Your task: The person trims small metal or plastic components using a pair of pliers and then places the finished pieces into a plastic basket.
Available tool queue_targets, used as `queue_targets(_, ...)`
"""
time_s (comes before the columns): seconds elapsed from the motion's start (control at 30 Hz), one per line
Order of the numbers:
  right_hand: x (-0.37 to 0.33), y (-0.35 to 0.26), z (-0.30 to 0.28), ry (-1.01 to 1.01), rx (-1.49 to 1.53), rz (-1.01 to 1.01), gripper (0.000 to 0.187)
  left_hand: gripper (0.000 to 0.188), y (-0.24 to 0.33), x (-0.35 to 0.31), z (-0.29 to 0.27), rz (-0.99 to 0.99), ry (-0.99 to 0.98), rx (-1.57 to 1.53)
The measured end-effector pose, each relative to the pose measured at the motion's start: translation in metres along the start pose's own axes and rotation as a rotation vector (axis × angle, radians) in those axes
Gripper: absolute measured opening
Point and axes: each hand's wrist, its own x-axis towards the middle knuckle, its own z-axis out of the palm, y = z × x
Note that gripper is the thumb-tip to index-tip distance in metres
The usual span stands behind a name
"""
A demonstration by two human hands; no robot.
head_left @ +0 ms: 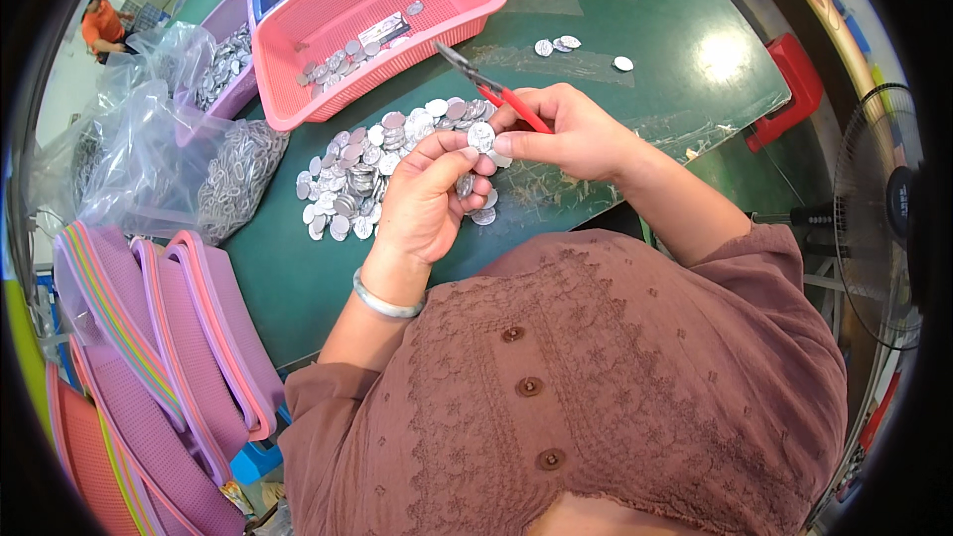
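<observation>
Over the heap of silver discs [369, 161], my left hand [422, 194] is closed, pinching a round silver disc [480, 136] with a raised pattern. Another disc [465, 185] rests in its lower fingers. My right hand [581, 134] is closed around a pair of pliers [523, 111] with red handles, its dark tip pointing up and to the left. My right thumb touches the edge of the pinched disc. A few loose discs lie just below the left fingers, on the green table [665, 30].
A pink basket [387, 69] with discs stands beyond the heap. Left of it are a purple basket [184, 124] and a plastic bag [149, 179] of small metal links. Stacked baskets [189, 337] lean at the left. A fan [879, 208] and red clamp [794, 89] are at right.
</observation>
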Motion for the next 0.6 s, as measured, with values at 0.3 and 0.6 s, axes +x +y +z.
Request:
queue_targets(0.3, 0.005, -0.002, 0.016, 0.020, 0.148, 0.127, 0.011, 0.011, -0.007, -0.004, -0.005, 0.126, 0.007, 0.004)
queue_targets(0.6, 0.002, -0.003, 0.003, -0.036, -0.079, 0.099, 0.023, 0.008, 0.001, -0.009, -0.008, 0.152, 0.107, -0.020)
